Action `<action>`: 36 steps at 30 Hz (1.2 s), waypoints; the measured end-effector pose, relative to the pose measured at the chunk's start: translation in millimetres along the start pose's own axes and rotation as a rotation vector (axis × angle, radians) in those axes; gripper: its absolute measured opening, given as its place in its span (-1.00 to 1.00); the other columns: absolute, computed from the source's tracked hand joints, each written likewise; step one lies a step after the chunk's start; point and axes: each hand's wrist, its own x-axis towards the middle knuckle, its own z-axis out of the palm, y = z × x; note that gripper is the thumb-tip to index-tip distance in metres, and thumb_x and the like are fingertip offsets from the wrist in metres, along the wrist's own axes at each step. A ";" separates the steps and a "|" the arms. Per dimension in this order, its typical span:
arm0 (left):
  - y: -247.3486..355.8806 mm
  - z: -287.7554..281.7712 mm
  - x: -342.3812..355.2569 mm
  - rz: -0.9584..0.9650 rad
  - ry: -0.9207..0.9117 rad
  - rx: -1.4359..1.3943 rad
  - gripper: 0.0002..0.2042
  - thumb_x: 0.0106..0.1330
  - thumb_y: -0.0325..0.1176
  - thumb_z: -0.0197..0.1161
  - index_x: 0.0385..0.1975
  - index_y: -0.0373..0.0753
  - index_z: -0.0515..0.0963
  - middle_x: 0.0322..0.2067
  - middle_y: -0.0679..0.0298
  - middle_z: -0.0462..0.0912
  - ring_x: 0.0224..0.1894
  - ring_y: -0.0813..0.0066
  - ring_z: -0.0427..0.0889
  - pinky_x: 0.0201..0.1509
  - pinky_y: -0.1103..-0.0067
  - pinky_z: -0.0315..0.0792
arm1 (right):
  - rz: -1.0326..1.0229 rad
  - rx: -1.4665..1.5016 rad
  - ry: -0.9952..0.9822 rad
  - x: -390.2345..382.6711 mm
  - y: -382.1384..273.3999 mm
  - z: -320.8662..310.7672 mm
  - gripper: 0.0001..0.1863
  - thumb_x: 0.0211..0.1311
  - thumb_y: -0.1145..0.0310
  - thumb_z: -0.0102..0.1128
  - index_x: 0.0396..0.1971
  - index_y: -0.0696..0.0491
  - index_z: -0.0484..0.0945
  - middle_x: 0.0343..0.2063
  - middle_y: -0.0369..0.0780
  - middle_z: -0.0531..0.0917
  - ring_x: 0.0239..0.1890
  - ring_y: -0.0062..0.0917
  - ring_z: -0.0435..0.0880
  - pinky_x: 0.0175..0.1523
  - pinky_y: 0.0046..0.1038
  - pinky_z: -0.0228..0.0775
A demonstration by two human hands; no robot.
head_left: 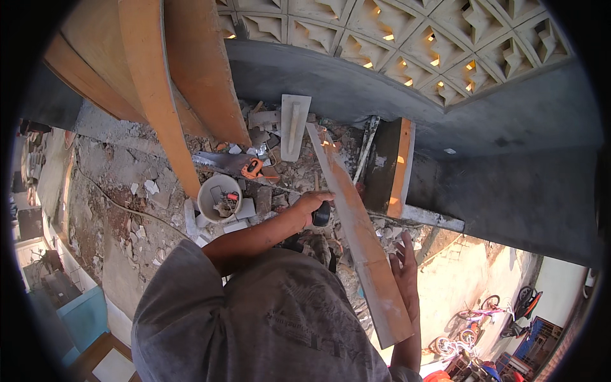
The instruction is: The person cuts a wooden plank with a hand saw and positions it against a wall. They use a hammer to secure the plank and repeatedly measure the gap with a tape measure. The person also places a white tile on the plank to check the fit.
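A long wooden plank [364, 237] with a grey edge slants across in front of me, from the rubble down beside my right forearm. At its left edge my left hand [313, 203] is closed, fingertips against the wood. A black object [321, 214] shows just under this hand; I cannot make out its kind. My right hand [405, 258] is open at the plank's right side, fingers apart and pointing away from me. Part of the right forearm is hidden behind the plank. A handsaw [251, 168] with an orange handle lies on the rubble to the left.
A white bucket [219, 198] with tools inside stands at left. Bent wooden sheets [143, 83] lean there. A grey float [294, 127] rests near the wall [273, 70]. On the right is a concrete box form [400, 172] with an orange board. Children's bicycles [468, 325] stand farther right.
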 end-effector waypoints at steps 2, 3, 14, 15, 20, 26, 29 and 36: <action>-7.0 12.4 -2.9 0.025 0.008 -0.020 -0.68 0.30 -0.24 0.45 -0.01 -0.21 0.68 -0.25 0.32 0.68 -0.33 0.48 0.63 -0.29 0.45 0.57 | 0.335 0.280 -0.065 -15.1 -22.1 -23.2 -0.20 0.54 -0.14 0.04 0.56 0.02 0.10 0.38 0.03 0.38 0.25 -0.22 0.54 0.29 -0.28 0.45; -8.4 23.3 -5.5 0.037 0.003 -0.027 -0.68 0.30 -0.25 0.45 0.00 -0.22 0.69 -0.26 0.32 0.68 -0.35 0.49 0.62 -0.31 0.47 0.55 | 0.462 0.324 -0.136 -27.8 -21.7 -36.4 -0.12 0.51 -0.24 0.00 0.56 0.07 0.09 0.29 0.00 0.49 0.21 -0.32 0.56 0.28 -0.33 0.43; -13.1 94.3 -43.1 0.182 -0.019 0.321 -0.65 0.30 -0.25 0.49 0.01 -0.28 0.74 -0.19 0.28 0.79 -0.23 0.59 0.69 -0.15 0.59 0.53 | 0.655 0.611 -0.061 -115.4 17.5 26.6 -0.35 0.33 0.34 0.32 0.38 0.17 0.38 0.06 -0.26 0.65 0.05 -0.60 0.61 0.16 -0.50 0.47; -11.8 98.2 -48.1 0.198 -0.019 0.345 -0.65 0.30 -0.25 0.49 0.01 -0.29 0.74 -0.19 0.27 0.79 -0.23 0.59 0.69 -0.15 0.62 0.52 | 0.665 0.679 0.002 -122.6 21.6 36.8 -0.37 0.32 0.34 0.31 0.37 0.16 0.40 0.04 -0.28 0.66 0.03 -0.62 0.61 0.13 -0.52 0.47; 5.3 123.9 -65.3 0.119 -0.162 0.448 -0.60 0.24 -0.22 0.54 -0.02 -0.34 0.73 -0.22 0.27 0.78 -0.24 0.59 0.68 -0.12 0.62 0.51 | 0.550 0.717 0.086 -158.1 57.0 81.7 -0.31 0.31 0.16 0.14 0.41 0.12 0.38 -0.25 -0.37 0.63 -0.32 -0.72 0.54 -0.22 -0.62 0.42; 8.2 129.5 -63.4 0.153 -0.226 0.490 -0.54 0.18 -0.14 0.59 -0.04 -0.35 0.72 -0.25 0.27 0.77 -0.26 0.61 0.64 -0.14 0.63 0.48 | 0.497 1.005 0.025 -153.8 31.0 105.3 -0.19 0.30 0.09 0.18 0.49 0.09 0.22 -0.68 -0.44 0.28 -0.73 -0.71 0.24 -0.64 -0.60 0.08; 9.2 130.6 -65.1 0.135 -0.243 0.495 -0.52 0.18 -0.13 0.60 -0.03 -0.35 0.72 -0.24 0.27 0.77 -0.25 0.61 0.64 -0.14 0.64 0.48 | 0.476 1.035 0.020 -155.8 27.7 111.0 -0.14 0.29 0.03 0.22 0.50 0.09 0.17 -0.74 -0.45 0.21 -0.79 -0.72 0.15 -0.69 -0.59 -0.03; 10.6 135.4 -57.3 0.067 -0.257 0.434 -0.58 0.25 -0.14 0.55 -0.04 -0.33 0.72 -0.22 0.27 0.78 -0.17 0.59 0.68 -0.06 0.62 0.51 | 0.474 1.075 0.111 -153.3 28.1 132.3 -0.13 0.27 0.02 0.24 0.48 0.14 0.19 -0.75 -0.44 0.23 -0.80 -0.70 0.15 -0.70 -0.56 -0.03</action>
